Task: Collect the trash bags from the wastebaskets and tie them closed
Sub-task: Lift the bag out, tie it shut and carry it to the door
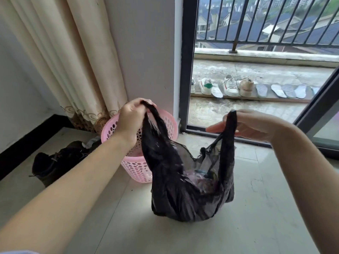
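Observation:
A black trash bag [185, 187] hangs between my hands just above the tiled floor, its mouth spread open with trash showing inside. My left hand [132, 116] is closed on the bag's left handle, held up in front of the pink wastebasket [166, 118]. My right hand [253, 125] holds the right handle, which is draped between thumb and fingers, with the fingers stretched out to the left. The perforated pink wastebasket stands on the floor behind the bag, against the wall corner.
A dark boot [55, 162] lies on the floor left of the basket. A beige curtain [73, 57] hangs at the back left. The open sliding door [319, 114] at right leads to a balcony with shoes [231, 87], insoles and a railing.

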`<state>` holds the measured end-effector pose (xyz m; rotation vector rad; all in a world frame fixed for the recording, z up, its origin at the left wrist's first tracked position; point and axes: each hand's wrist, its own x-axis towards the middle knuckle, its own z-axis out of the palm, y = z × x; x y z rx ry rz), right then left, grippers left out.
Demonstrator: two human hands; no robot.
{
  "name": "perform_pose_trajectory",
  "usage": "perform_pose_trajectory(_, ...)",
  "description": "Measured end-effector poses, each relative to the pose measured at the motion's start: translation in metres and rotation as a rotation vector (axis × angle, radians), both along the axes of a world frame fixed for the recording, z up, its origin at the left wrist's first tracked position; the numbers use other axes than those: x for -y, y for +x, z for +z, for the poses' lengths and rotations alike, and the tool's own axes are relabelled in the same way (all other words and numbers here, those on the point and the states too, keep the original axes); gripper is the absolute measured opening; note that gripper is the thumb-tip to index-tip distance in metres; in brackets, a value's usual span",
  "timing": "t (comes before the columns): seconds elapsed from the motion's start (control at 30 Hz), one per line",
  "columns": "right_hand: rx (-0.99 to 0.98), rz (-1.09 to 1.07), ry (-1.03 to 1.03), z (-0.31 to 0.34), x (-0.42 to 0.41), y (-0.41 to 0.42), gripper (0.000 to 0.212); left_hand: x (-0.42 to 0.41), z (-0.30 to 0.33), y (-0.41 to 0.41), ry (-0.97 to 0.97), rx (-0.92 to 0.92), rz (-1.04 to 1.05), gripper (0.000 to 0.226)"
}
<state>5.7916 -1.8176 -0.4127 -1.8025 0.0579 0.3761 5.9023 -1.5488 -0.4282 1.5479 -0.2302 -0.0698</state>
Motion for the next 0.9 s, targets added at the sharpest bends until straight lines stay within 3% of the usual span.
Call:
perform_pose_trajectory(0.07, 0.024, 0.015, 0.198, -0.003, 0.001, -0.002, 0.028, -0.004, 0.007, -0.001, -0.443, -0.367, -0.189, 0.027)
perform_pose_trajectory(0.13, 0.044, -0.073, 0.489, -0.009, 0.003, -0.001, 0.025, -0.006, 0.006, -0.004, -0.554, -0.533, -0.313, 0.031)
perform_pose_trajectory(0.23, 0.073, -0.056, 0.673, -0.014, -0.005, 0.001, 0.016, -0.002, 0.004, -0.012, -0.216, -0.457, -0.421, 0.034)
perform_pose_trajectory(0.33, -0.039, 0.166, 0.464, -0.018, -0.024, 0.007, 0.071, 0.01, 0.013, -0.033, -0.043, -0.244, -0.534, 0.025)
perform_pose_trajectory(0.37, -0.051, 0.249, 0.301, -0.018, -0.037, 0.007, 0.07, 0.014, 0.017, -0.043, -0.014, -0.17, -0.589, 0.023)
perform_pose_trajectory(0.4, -0.027, 0.315, 0.121, -0.018, -0.053, 0.007, 0.056, 0.019, 0.02, -0.052, 0.077, -0.058, -0.621, 0.026)
perform_pose_trajectory(0.47, 0.082, 0.357, -0.131, -0.021, -0.085, 0.007, 0.013, 0.03, 0.02, -0.067, 0.364, 0.232, -0.618, 0.034)
perform_pose_trajectory(0.5, 0.118, 0.329, -0.201, -0.022, -0.095, 0.007, 0.015, 0.033, 0.02, -0.072, 0.466, 0.332, -0.593, 0.034)
perform_pose_trajectory(0.53, 0.141, 0.287, -0.253, -0.025, -0.102, 0.008, 0.03, 0.034, 0.019, -0.072, 0.537, 0.396, -0.569, 0.032)
perform_pose_trajectory(0.6, 0.127, 0.157, -0.225, -0.029, -0.105, 0.01, 0.044, 0.029, 0.018, -0.066, 0.612, 0.431, -0.565, 0.027)
perform_pose_trajectory(0.73, 0.107, 0.096, -0.091, -0.029, -0.099, 0.011, 0.047, 0.019, 0.014, -0.051, 0.529, 0.239, -0.662, 0.025)
perform_pose_trajectory(0.83, 0.064, 0.059, -0.053, -0.028, -0.096, 0.01, 0.063, 0.015, 0.006, -0.044, 0.694, 0.322, -0.654, 0.022)
perform_pose_trajectory(0.9, 0.028, -0.002, -0.036, -0.03, -0.092, 0.011, 0.062, 0.016, -0.002, -0.043, 0.8, 0.377, -0.634, 0.009)
